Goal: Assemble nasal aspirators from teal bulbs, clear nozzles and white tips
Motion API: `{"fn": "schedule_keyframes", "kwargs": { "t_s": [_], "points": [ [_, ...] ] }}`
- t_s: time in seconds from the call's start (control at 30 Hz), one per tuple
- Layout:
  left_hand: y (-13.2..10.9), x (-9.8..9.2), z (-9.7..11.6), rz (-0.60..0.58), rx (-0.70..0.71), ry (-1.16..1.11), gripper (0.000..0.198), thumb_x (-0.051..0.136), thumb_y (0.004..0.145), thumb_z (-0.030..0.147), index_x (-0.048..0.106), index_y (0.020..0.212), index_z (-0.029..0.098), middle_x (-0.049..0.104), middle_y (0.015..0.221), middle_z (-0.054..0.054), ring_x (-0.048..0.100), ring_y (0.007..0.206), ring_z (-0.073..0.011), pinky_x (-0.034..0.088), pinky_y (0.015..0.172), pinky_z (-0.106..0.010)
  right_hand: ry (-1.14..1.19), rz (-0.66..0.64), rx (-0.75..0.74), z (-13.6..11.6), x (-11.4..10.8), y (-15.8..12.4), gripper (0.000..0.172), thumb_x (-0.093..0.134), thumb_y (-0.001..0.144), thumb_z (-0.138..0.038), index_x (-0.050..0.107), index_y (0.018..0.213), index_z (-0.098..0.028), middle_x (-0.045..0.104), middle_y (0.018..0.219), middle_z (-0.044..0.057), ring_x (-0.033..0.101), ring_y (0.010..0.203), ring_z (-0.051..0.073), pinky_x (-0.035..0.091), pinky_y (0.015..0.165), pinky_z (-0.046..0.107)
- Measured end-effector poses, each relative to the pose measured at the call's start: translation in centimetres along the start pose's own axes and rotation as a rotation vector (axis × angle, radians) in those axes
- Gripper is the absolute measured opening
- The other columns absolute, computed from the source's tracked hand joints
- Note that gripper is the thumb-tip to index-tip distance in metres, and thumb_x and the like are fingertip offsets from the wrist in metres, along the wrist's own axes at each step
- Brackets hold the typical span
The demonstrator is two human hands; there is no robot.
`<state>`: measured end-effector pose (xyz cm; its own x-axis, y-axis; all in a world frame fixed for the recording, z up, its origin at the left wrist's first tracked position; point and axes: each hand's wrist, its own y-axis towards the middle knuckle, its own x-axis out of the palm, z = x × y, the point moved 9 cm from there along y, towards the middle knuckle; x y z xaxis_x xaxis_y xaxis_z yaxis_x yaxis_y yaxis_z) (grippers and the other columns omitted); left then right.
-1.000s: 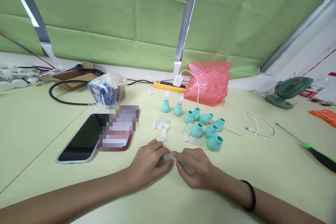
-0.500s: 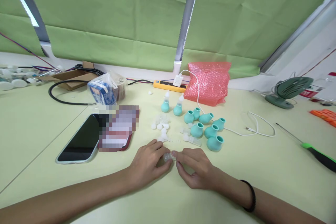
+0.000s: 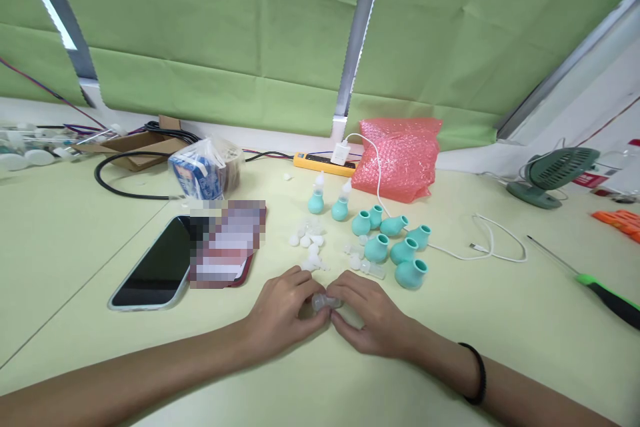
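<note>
Both hands meet low over the middle of the table. My left hand (image 3: 287,307) is closed, with thumb and fingers pinching a small clear plastic tube (image 3: 320,302). At the tube's other end, my right hand (image 3: 367,313) is closed on it too; the fingers partly hide that end. Just beyond lie small white soft-plastic tips (image 3: 313,255) and more clear tubes (image 3: 370,269). To the right sit several teal rubber bulbs (image 3: 411,273) with open necks. Farther back stand two bulbs, each fitted with a clear tube and white tip, one being the left nasal aspirator (image 3: 316,197).
Two phones, a dark one (image 3: 150,267) and a red-cased one (image 3: 243,273), lie at left. Behind are a bagged blue package (image 3: 203,170), a yellow power strip (image 3: 310,161) and pink bubble wrap (image 3: 397,160). A white cable (image 3: 493,233), screwdriver (image 3: 590,280) and green fan (image 3: 560,170) are at right.
My right fingers have moved in and closed more around the tube's right end. My left hand stays on the tube. The whole view has shifted slightly.
</note>
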<state>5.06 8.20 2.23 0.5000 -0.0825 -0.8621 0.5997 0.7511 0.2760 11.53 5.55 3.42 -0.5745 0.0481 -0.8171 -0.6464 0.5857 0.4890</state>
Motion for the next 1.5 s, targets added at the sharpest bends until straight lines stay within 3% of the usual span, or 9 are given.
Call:
{"fn": "schedule_keyframes", "kwargs": {
  "t_s": [0.1, 0.23, 0.4, 0.5, 0.63, 0.8, 0.97, 1.4, 1.5],
  "points": [
    [-0.1, 0.0, 0.1, 0.000, 0.009, 0.009, 0.010, 0.050, 0.073, 0.023, 0.055, 0.069, 0.016, 0.053, 0.064, -0.001, 0.047, 0.065, -0.0152, 0.037, 0.056, -0.025, 0.006, 0.023, 0.000, 0.0, -0.2, -0.1, 0.023, 0.047, 0.072, -0.010, 0.048, 0.095, -0.015, 0.052, 0.079, 0.006, 0.048, 0.073, 0.017, 0.043, 0.060, 0.030],
    [-0.1, -0.2, 0.1, 0.017, 0.001, -0.009, 0.011, 0.049, 0.074, 0.024, 0.057, 0.074, 0.017, 0.054, 0.064, -0.001, 0.048, 0.065, -0.0153, 0.037, 0.056, -0.025, -0.013, 0.224, -0.027, -0.1, -2.2, -0.6, 0.029, 0.051, 0.068, -0.007, 0.046, 0.095, -0.015, 0.048, 0.085, 0.008, 0.049, 0.078, 0.018, 0.045, 0.065, 0.033],
    [-0.2, -0.2, 0.2, 0.018, 0.010, 0.008, 0.012, 0.050, 0.073, 0.025, 0.058, 0.075, 0.016, 0.055, 0.066, -0.002, 0.049, 0.067, -0.0167, 0.038, 0.057, -0.025, -0.230, 0.388, 0.018, 0.3, -4.2, -0.7, 0.036, 0.055, 0.065, -0.010, 0.046, 0.099, -0.019, 0.041, 0.110, 0.012, 0.041, 0.102, 0.028, 0.038, 0.081, 0.048],
    [-0.2, -0.3, 0.2, 0.020, 0.018, 0.003, 0.012, 0.049, 0.073, 0.024, 0.058, 0.076, 0.017, 0.055, 0.065, -0.002, 0.049, 0.066, -0.0167, 0.039, 0.057, -0.026, -0.402, 0.408, 0.110, 1.3, -4.8, -0.5, 0.040, 0.057, 0.067, -0.016, 0.045, 0.105, -0.019, 0.030, 0.125, 0.014, 0.030, 0.113, 0.035, 0.030, 0.085, 0.056],
    [-0.2, -0.4, 0.1, 0.034, 0.007, -0.015, 0.011, 0.050, 0.073, 0.023, 0.058, 0.077, 0.017, 0.056, 0.065, -0.002, 0.049, 0.066, -0.0166, 0.040, 0.058, -0.026, -0.489, 0.331, 0.202, 2.9, -4.6, -0.2, 0.038, 0.053, 0.071, -0.020, 0.045, 0.108, -0.018, 0.020, 0.133, 0.014, 0.023, 0.117, 0.037, 0.026, 0.085, 0.059],
    [-0.1, -0.3, -0.1, 0.026, -0.012, -0.042, 0.011, 0.050, 0.073, 0.023, 0.057, 0.079, 0.017, 0.056, 0.065, -0.002, 0.050, 0.066, -0.0163, 0.039, 0.058, -0.026, -0.449, 0.257, 0.262, 4.5, -3.9, -0.6, 0.027, 0.042, 0.075, -0.010, 0.051, 0.100, -0.018, 0.033, 0.124, 0.012, 0.032, 0.111, 0.031, 0.033, 0.082, 0.053],
    [-0.2, -0.4, -0.1, 0.033, -0.015, -0.051, 0.012, 0.050, 0.072, 0.023, 0.057, 0.080, 0.016, 0.056, 0.066, -0.002, 0.050, 0.066, -0.0163, 0.039, 0.058, -0.025, -0.379, 0.357, 0.220, 4.7, -4.5, -1.0, 0.031, 0.035, 0.073, 0.001, 0.055, 0.085, -0.019, 0.044, 0.111, 0.008, 0.039, 0.100, 0.026, 0.038, 0.078, 0.046],
    [-0.2, -0.7, -0.3, 0.068, -0.016, -0.095, 0.012, 0.050, 0.073, 0.023, 0.057, 0.080, 0.017, 0.056, 0.065, -0.001, 0.050, 0.064, -0.0148, 0.040, 0.056, -0.024, -0.349, 0.460, 0.158, 4.4, -5.4, -0.8, 0.036, 0.035, 0.069, 0.006, 0.058, 0.077, -0.021, 0.047, 0.099, 0.007, 0.044, 0.091, 0.023, 0.043, 0.072, 0.044],
    [-0.4, -1.1, -0.6, 0.104, -0.040, -0.174, 0.015, 0.048, 0.077, 0.026, 0.056, 0.087, 0.017, 0.055, 0.068, -0.001, 0.050, 0.064, -0.0135, 0.041, 0.059, -0.024, -0.356, 0.555, 0.106, 3.6, -6.6, -1.0, 0.035, 0.036, 0.072, 0.004, 0.058, 0.079, -0.022, 0.046, 0.101, 0.007, 0.045, 0.092, 0.023, 0.043, 0.071, 0.044]
  ]
}}
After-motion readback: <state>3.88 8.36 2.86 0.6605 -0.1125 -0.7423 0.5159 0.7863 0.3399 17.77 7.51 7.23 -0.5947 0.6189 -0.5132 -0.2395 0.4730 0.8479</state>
